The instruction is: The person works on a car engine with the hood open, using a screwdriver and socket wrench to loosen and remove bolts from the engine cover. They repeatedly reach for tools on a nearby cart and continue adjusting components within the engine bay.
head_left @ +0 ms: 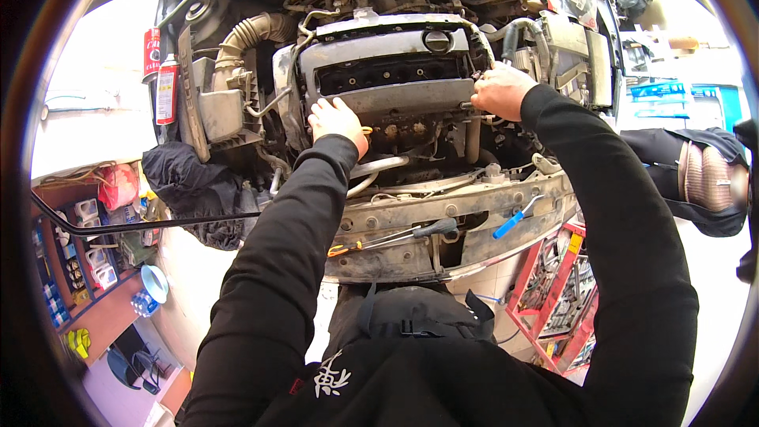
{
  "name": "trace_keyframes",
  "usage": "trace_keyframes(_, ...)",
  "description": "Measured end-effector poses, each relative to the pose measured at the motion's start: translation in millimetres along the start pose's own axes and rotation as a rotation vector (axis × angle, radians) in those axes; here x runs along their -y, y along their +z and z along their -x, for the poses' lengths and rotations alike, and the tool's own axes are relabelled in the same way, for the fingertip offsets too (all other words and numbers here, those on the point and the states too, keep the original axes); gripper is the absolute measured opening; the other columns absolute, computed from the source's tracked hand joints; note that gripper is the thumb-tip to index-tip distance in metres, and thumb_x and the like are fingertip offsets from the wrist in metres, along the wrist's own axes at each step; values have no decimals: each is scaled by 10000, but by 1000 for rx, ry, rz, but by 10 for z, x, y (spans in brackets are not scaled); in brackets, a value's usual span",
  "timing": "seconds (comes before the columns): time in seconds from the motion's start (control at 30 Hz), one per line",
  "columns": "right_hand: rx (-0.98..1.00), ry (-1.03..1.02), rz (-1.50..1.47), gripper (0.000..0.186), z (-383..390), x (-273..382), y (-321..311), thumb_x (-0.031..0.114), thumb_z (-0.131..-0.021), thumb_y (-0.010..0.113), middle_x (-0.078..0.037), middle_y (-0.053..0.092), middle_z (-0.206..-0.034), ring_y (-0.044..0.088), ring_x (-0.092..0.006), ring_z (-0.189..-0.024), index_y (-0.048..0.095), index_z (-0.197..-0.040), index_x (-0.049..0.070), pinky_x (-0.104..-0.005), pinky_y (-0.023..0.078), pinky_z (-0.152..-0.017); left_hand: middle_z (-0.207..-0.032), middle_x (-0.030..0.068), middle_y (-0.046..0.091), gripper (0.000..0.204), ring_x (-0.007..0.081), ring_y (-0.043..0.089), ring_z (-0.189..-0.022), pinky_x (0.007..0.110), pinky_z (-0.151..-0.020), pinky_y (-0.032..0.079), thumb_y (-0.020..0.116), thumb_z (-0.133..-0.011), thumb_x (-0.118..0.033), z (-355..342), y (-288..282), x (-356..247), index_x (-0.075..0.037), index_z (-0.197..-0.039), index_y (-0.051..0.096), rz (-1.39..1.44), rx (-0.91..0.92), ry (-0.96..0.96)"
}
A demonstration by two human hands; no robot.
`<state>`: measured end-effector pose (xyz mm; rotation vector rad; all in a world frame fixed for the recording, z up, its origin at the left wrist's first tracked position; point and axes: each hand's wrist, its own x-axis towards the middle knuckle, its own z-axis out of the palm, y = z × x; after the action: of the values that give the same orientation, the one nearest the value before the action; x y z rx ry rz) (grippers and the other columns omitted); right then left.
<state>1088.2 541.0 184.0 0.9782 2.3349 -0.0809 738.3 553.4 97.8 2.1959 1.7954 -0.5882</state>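
Observation:
A grey engine cover (387, 97) lies across the middle of the open engine bay, with an oil filler cap (436, 41) at its upper right. My left hand (338, 122) rests on its front left corner, fingers stretched out and slightly apart. A small yellow loop (366, 131) shows beside that hand's thumb side; what it belongs to is hidden. At the cover's right end my right hand (504, 92) is closed, its fingertips pinched next to a pale hose (481, 41). What those fingers grip cannot be made out.
Screwdrivers (431, 229) and a blue-handled tool (514, 220) lie on the front crossmember (387, 257). A red tool chest (545, 292) stands low right. Spray cans (167, 91) are at left. Another person (700, 178) is at right. Shelves (79, 253) stand lower left.

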Motion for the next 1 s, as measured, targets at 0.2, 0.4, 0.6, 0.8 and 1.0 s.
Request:
trace_keyframes(0.2,-136,-114,173,66,92,9,152,214,-937,795,-26,797,-1051,796,-255,-1054,827,-986,184,-490,534,-1041,-1494,293,566,809,408,540,-1402,509,-1181,444,856,-896,-323,22,63,-36,89,-1517,540,-44,-90,-20)
trace_keyframes(0.4,-137,41,-99,105,253,69,129,269,-951,814,-49,784,-1012,782,-270,-1034,807,-961,165,-483,521,-982,-1558,318,534,856,436,525,-1451,527,-1213,436,821,-925,-307,11,15,-32,105,-1592,476,-25,-11,-18)
trace_keyframes(0.6,-231,331,-402,237,793,201,257,314,-954,828,-145,771,-961,772,-397,-960,759,-977,88,-541,594,-854,-1548,295,548,862,417,532,-1434,522,-1193,449,879,-896,-368,9,13,-15,83,-1537,520,-28,-44,-11)
trace_keyframes(0.8,-420,669,-653,372,994,174,457,381,-991,792,-230,770,-880,763,-449,-891,762,-942,13,-541,597,-837,-1504,292,580,804,412,564,-1399,503,-1141,499,868,-906,-361,-13,72,-39,73,-1501,546,-85,-99,1)
trace_keyframes(1.0,-654,810,-900,374,529,16,453,378,-1021,770,-237,792,-931,775,-434,-906,765,-947,11,-505,608,-837,-1597,364,517,908,458,540,-1451,557,-1208,461,810,-924,-317,8,86,-56,111,-1631,433,-137,-91,30)
